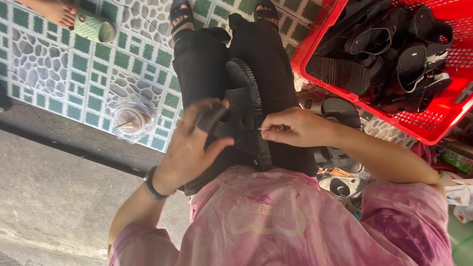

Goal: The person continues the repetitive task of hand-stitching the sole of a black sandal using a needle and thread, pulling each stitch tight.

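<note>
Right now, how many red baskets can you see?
1. The red basket sits at the upper right, beside the person's legs, full of black sandals. Others may lie outside the view.

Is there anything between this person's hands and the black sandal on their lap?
Nothing visible. The left hand already grips the black sandal by its strap side, and the right hand pinches at its edge, so both touch it directly. The red basket of sandals sits off to the side.
</note>
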